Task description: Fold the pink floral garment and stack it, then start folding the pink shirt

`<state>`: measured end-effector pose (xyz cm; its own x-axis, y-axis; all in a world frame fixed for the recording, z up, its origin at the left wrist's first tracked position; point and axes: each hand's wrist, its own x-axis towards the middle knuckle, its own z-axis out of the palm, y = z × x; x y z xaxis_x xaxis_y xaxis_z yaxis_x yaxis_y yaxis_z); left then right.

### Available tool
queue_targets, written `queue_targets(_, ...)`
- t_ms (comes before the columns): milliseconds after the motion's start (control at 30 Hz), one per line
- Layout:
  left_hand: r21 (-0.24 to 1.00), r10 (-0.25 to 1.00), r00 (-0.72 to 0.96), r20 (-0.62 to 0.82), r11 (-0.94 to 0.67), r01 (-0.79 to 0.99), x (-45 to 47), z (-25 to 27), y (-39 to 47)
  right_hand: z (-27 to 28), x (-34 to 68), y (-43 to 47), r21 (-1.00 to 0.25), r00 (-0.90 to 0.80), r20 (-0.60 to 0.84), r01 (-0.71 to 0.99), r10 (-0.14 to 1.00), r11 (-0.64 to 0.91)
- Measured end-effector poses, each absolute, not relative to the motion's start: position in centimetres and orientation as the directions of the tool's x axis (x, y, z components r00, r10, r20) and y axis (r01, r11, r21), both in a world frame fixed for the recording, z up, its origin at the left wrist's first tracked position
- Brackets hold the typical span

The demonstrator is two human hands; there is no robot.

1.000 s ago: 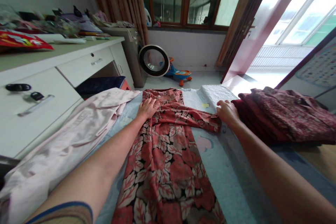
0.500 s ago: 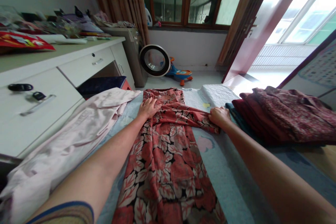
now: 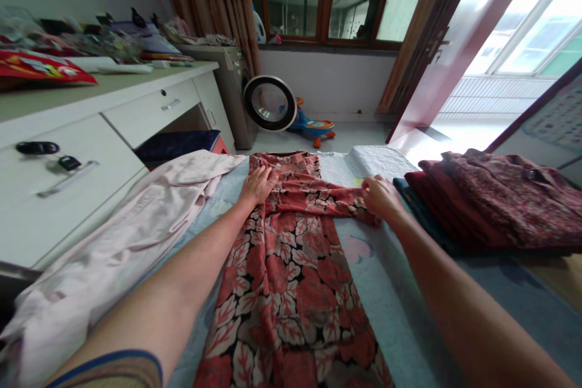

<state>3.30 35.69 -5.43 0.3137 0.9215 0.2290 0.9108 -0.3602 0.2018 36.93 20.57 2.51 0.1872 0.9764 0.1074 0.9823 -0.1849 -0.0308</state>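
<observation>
A long red dress (image 3: pixel 304 279) printed with pale leaves and black patches lies lengthwise on the light-blue sheet, its sides folded inward. One sleeve (image 3: pixel 318 200) runs across its upper part and sticks out past the right side. My left hand (image 3: pixel 260 185) rests flat on the dress's upper left edge, fingers stretched out. At the sleeve's outer end, my right hand (image 3: pixel 378 197) has its fingers closed on the cloth. Its fingertips are partly hidden.
A pale pink garment (image 3: pixel 131 224) lies along the left side of the sheet (image 3: pixel 386 279). Folded clothes (image 3: pixel 513 200) are stacked at the right. White drawers (image 3: pixel 63 163) with keys stand at left. Beyond are a washing machine with its door (image 3: pixel 270 103) open and a blue ride-on toy (image 3: pixel 313 126).
My right hand has lifted slightly and turned at the sleeve's end, and the sleeve lies a bit straighter. My left hand stays in place on the dress.
</observation>
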Motion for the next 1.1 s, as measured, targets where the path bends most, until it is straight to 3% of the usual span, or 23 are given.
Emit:
queue_targets(133, 0.190, 0.905, 0.322, 0.279, -0.381, 0.905, 3.2, -5.7, 35.9, 1.5, 35.1, 19.5, -0.141, 0.037, 0.037, 0.989, 0.999, -0.031)
queue_targets(467, 0.130, 0.870, 0.290, 0.398, -0.367, 0.921, 3.4, -5.1, 34.8, -0.4, 37.2, 18.4, -0.118, 0.037, -0.122, 0.992, 0.992, -0.051)
queue_targets(567, 0.095, 0.867, 0.275, 0.416, -0.342, 0.935, 3.6, -4.3, 33.9, 0.2, 37.4, 18.4, -0.084, 0.036, -0.079, 0.996, 0.996, -0.042)
queue_targets(667, 0.040, 0.868, 0.335, 0.368, -0.374, 0.926, 3.6, -3.1, 33.3, 0.7, 36.9, 18.4, -0.129, 0.001, 0.003, 0.992, 1.000, -0.001)
queue_targets(833, 0.052, 0.876, 0.385, 0.289, -0.416, 0.908, 4.5, 0.2, 31.8, 0.2, 36.5, 18.2, -0.141, -0.052, -0.059, 0.989, 0.997, 0.043)
queue_targets(1000, 0.107, 0.807, 0.588, 0.046, -0.590, 0.800, 6.1, 1.8, 27.1, -0.3, 37.3, 18.7, -0.158, -0.071, -0.095, 0.986, 0.993, 0.056)
queue_targets(1100, 0.050, 0.795, 0.602, 0.066, -0.606, 0.794, 6.4, 1.0, 24.7, -0.2, 37.6, 19.0, -0.247, -0.079, -0.076, 0.967, 0.994, 0.058)
